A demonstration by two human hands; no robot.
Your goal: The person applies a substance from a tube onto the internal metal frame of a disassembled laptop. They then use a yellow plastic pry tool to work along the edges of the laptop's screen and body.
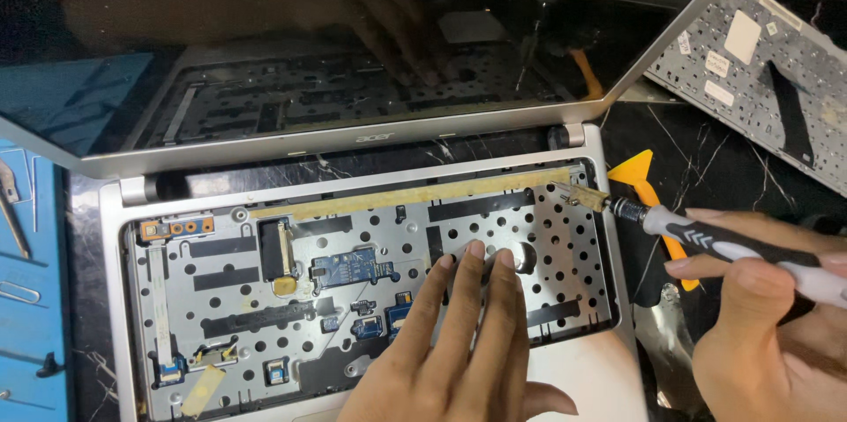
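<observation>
An open silver laptop [115, 210] lies in front of me with its keyboard taken out, baring a perforated metal tray [565, 246] with small blue circuit boards [348, 268] and flat ribbon cables. My left hand [459, 343] rests flat on the tray's lower middle, fingers together and pointing up. My right hand [768, 325] grips a screwdriver [723, 244] with a grey and black handle. Its tip touches the tray's upper right corner [573, 193], by the hinge. The dark screen [353, 25] mirrors both hands.
The removed keyboard [768, 60] lies face down at the upper right. An orange plastic pry tool [640, 175] sits just right of the laptop on the black marble-patterned surface. A blue mat [35, 334] at the left holds tweezers, a paper clip and small tools.
</observation>
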